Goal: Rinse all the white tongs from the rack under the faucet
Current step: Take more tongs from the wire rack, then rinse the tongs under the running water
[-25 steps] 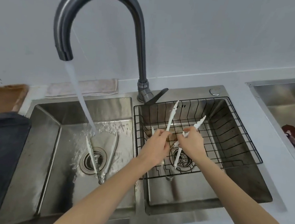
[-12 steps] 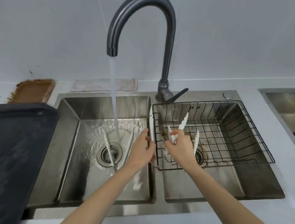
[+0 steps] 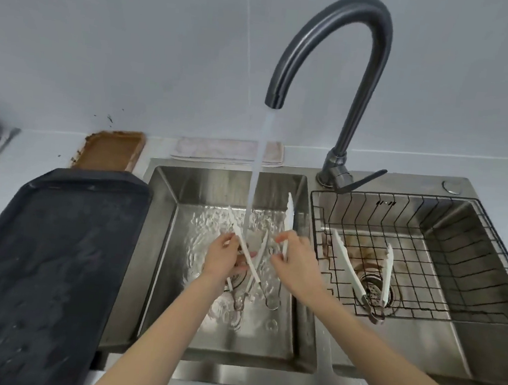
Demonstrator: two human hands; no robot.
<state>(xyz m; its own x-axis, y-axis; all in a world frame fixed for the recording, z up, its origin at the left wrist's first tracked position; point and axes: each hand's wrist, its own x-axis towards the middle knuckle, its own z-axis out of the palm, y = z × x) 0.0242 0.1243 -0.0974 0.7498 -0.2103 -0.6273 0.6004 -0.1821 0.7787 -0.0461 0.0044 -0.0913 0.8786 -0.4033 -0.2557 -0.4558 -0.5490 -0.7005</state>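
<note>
over the left basin point(image 3: 162, 245) of the double steel sink, both hands work under the running water point(image 3: 255, 177) that falls from the dark curved faucet point(image 3: 345, 46). the left hand point(image 3: 222, 258) grasps one white tong arm point(image 3: 243, 246), which slants up and to the left with the stream striking it near its middle. the right hand point(image 3: 297, 262) pinches a second white arm point(image 3: 288, 223) that stands nearly upright, just right of the stream and close to the divider between the basins. whether these two arms belong to one pair joined lower down cannot be told, since the hands and the rippling water hide the lower ends. under the hands, on the wet basin floor near the drain, lies another pair of tongs point(image 3: 268, 295) with its metal hinge end toward the person, partly covered by the left wrist.

in the right basin sits a black wire rack point(image 3: 470, 272), and one more pair of white tongs point(image 3: 359, 278) rests in it, spread in a v with the tips pointing away and the hinge near the rack's front edge over the drain.

left of the sink a large dark baking tray point(image 3: 40, 265) lies on the counter, speckled with drops. behind it is a brown, dirty tray point(image 3: 110, 150), and a folded pale cloth point(image 3: 219, 149) lies along the wall behind the left basin. the faucet's lever point(image 3: 362, 182) points right, over the rack's back rim.
</note>
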